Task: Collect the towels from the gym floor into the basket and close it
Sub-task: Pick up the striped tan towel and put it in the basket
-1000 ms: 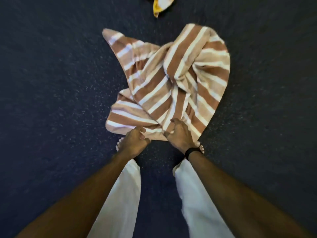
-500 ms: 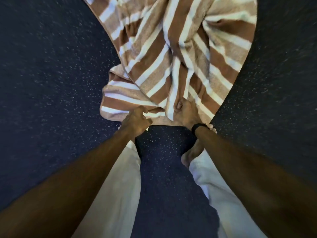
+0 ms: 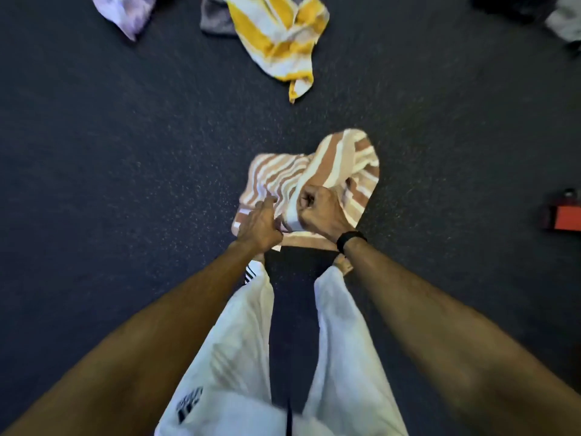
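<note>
- Big change from half a second ago: the brown towel, which spread wide across the top of the view, is now bunched into a compact bundle at mid-floor, just ahead of the person's feet.
- The right hand has shifted from a pinch at the towel's near edge to a closed fist, with a fold of cloth clenched inside it.
- The left hand presses on the near left part of the bundle, fingers stretched forward and flat on the fabric; whether they pinch any of it cannot be told.
- More floor shows now than before, and with it a yellow towel near the far edge, a purple cloth at the far left corner, and a grey cloth between those two, touching the yellow one.
- The brown bundle runs from near left to far right, its highest fold pointing away to the right.
- The yellow towel's long axis runs far to near, and its narrow tail points toward the person.
- A red object sits at the right edge of the floor, well apart from the brown towel.
- A black band wraps the right wrist.
</note>
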The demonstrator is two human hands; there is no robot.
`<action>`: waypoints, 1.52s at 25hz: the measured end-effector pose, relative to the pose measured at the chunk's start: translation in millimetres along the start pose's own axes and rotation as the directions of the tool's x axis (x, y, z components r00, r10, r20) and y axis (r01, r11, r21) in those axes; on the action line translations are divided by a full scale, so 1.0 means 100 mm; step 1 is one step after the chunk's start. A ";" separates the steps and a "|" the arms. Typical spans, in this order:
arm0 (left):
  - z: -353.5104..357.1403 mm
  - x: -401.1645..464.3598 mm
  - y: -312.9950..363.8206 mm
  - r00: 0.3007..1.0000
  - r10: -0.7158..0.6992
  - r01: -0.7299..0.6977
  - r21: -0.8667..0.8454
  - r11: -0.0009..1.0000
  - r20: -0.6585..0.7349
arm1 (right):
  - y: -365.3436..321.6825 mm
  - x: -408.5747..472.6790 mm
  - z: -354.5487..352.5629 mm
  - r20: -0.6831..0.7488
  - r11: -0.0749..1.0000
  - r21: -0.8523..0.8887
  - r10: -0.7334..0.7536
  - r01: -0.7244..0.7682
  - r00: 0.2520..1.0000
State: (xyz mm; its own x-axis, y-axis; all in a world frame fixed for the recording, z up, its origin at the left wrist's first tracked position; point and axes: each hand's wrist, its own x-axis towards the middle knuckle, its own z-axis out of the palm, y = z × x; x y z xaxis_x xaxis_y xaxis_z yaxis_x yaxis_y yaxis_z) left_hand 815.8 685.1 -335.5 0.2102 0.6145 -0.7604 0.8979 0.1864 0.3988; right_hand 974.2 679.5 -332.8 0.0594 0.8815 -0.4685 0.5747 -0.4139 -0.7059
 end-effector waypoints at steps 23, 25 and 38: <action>-2.21 -1.97 1.18 0.700 0.494 -0.545 0.061 0.836 -0.516 | -2.08 -1.18 -1.36 -0.145 0.897 -0.282 -0.391 0.341 0.909; -2.33 -2.06 1.22 0.675 0.501 -0.564 0.060 0.824 -0.541 | -2.23 -1.20 -1.41 -0.178 0.880 -0.274 -0.442 0.387 0.879; -2.56 -2.35 0.22 0.743 0.227 -0.558 -0.395 0.730 -0.630 | -3.52 -1.23 -1.11 -0.411 0.810 0.081 -0.503 0.581 0.760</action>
State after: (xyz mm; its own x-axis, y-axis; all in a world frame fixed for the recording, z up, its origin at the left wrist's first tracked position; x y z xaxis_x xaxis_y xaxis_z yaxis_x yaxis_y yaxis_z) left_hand 687.2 740.7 -17.2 0.1166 0.9816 -0.1513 0.3849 0.0957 0.9180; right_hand 855.1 742.4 32.2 0.0916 0.9717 0.2180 0.4338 0.1581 -0.8870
